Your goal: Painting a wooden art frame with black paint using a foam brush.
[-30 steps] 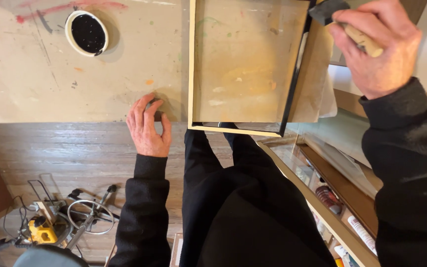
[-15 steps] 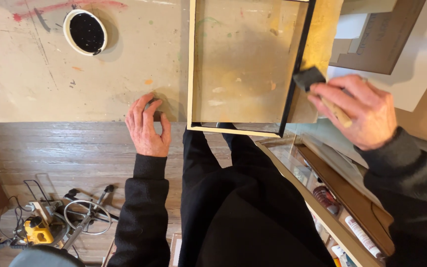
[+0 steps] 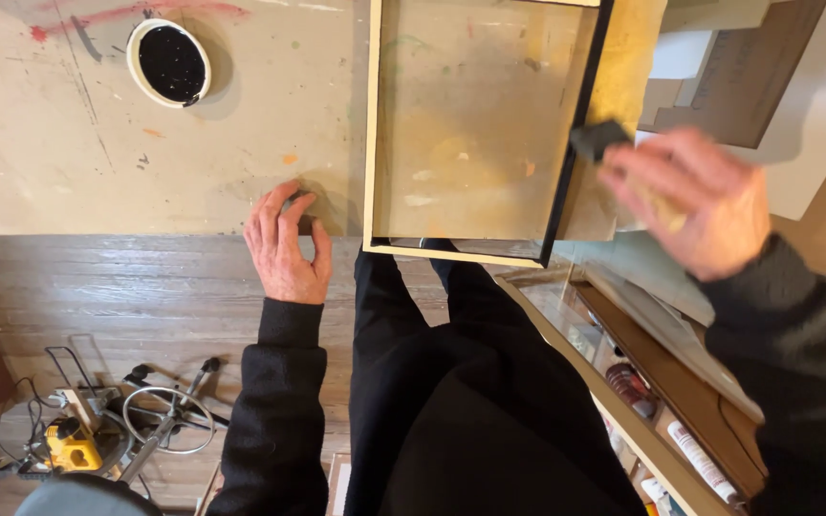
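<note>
Paint, black and glossy, fills the white round cup (image 3: 169, 62) that stands far up on the stained work table (image 3: 69, 162), well apart from both of your hands. Your left hand (image 3: 286, 247) rests at the near edge of this table with its fingers bent and a little apart, holding nothing, just beside the shallow wooden frame (image 3: 371, 124). Your right hand (image 3: 690, 205), blurred, closes around the pale handle of a black foam brush (image 3: 599, 139), and the brush head touches the black right edge of the frame.
</note>
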